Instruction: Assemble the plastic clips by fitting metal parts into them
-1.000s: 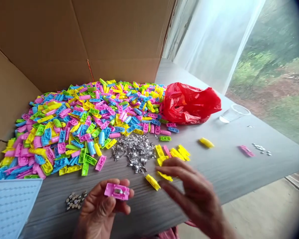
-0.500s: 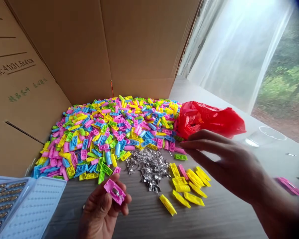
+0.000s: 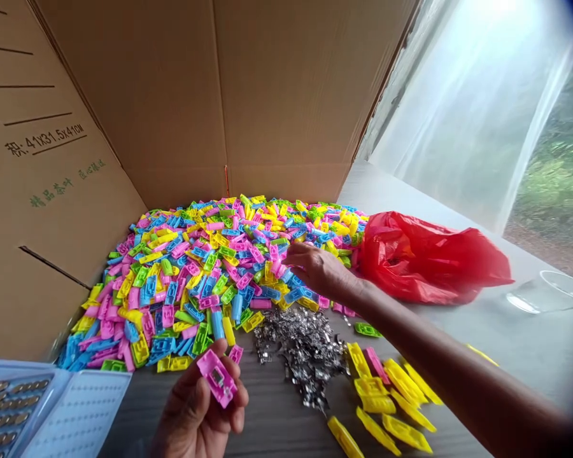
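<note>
Left hand (image 3: 195,410): pinches pink clip (image 3: 217,378) at lower centre; long axis runs upper left to lower right.
Right hand (image 3: 321,272): nearer clip pile (image 3: 191,286), fingertips at its right edge; grasp unclear.

The left hand (image 3: 195,407) sits low in view, fingers curled up and thumb pressed in a pinch; the right forearm (image 3: 458,362) stretches across from the lower right; the right hand (image 3: 319,270) lies palm down, fingers extended and loosely bunched.

grey table (image 3: 286,432), heaped plastic pieces (image 3: 210,273), red bag (image 3: 424,261)
</note>
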The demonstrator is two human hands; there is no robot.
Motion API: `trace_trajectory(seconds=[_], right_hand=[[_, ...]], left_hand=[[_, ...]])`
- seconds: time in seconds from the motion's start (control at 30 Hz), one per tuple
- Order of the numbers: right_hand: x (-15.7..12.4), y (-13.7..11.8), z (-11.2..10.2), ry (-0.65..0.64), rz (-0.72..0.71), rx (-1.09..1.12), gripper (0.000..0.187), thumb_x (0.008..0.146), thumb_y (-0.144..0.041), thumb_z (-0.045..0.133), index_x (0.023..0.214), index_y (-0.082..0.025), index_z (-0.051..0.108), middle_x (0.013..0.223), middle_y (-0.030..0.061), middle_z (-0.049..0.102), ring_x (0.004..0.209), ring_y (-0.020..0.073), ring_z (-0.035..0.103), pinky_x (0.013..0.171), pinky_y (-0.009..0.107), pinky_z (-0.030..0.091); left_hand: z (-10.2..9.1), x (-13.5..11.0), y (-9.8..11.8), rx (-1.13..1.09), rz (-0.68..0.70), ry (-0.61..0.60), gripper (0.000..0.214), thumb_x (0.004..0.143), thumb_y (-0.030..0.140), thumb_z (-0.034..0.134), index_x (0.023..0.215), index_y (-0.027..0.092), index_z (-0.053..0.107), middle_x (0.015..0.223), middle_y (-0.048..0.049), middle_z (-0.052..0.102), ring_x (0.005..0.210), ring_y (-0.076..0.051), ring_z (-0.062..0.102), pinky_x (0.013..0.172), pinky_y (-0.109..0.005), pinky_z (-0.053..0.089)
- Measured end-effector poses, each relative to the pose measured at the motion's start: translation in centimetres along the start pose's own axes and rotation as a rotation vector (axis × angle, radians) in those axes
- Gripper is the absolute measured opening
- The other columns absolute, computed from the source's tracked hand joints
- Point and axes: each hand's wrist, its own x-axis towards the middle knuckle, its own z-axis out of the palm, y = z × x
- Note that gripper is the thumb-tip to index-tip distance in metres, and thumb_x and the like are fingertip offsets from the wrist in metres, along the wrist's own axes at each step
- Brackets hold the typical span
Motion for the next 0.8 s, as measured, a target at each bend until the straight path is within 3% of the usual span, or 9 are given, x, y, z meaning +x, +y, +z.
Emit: trace_trajectory(seconds=[0.2,0.33,0.5,0.67,0.8], right_hand=[[1.0,0.8,1.2,-0.044,-0.036,0.207,0.020,0.084,-0.011,0.052,0.079,-0.019,0.070,0.092,0.0082,0.061,0.091,0.0199,0.056,0.086,0.037,0.046],[0.5,0.1,0.7,-0.020,0.019,0.408,0.010,0.083,-0.019,0.058,0.076,-0.019,0.066,0.092,0.0085,0.060,0.091,0.0208,0.054,0.086,0.042,0.045],[-2.4,-4.0,-0.5,-0.135,0.137,0.758,0.018,0.086,-0.035,0.059,0.086,-0.017,0.061,0.077,0.0032,0.063,0.066,0.0127,0.057,0.058,0.027,0.050],[-4.8,-8.6,0.0,-0.286,0.233,1.062,0.040,0.083,-0.055,0.057,0.082,-0.015,0.061,0.070,0.0013,0.062,0.057,0.0098,0.057,0.053,0.023,0.052],[-5.8,-10.0,0.7,-0.321,0.274,1.144,0.049,0.080,-0.061,0.056,0.081,-0.013,0.061,0.066,0.0004,0.059,0.055,0.0098,0.056,0.052,0.023,0.052]], left_hand=[[0.0,0.2,-0.2,-0.050,-0.041,-0.053,0.027,0.061,0.022,0.085,0.087,0.020,0.078,0.076,-0.0048,0.077,0.063,-0.016,0.070,0.050,-0.019,0.054],[-0.2,0.3,-0.5,-0.094,-0.014,-0.094,0.024,0.063,0.023,0.083,0.087,0.021,0.078,0.076,-0.0044,0.077,0.061,-0.015,0.070,0.048,-0.018,0.053],[-0.7,0.0,-0.6,-0.087,0.025,-0.122,0.024,0.067,0.024,0.081,0.090,0.019,0.078,0.077,-0.0043,0.077,0.062,-0.015,0.070,0.049,-0.017,0.053],[-0.9,-0.5,-0.6,-0.058,0.053,-0.097,0.023,0.066,0.023,0.081,0.089,0.021,0.078,0.076,-0.0050,0.077,0.061,-0.016,0.070,0.049,-0.018,0.054],[-1.2,-1.2,-0.2,-0.028,0.057,-0.046,0.025,0.064,0.022,0.083,0.089,0.021,0.078,0.075,-0.0054,0.077,0.062,-0.017,0.070,0.049,-0.019,0.055]])
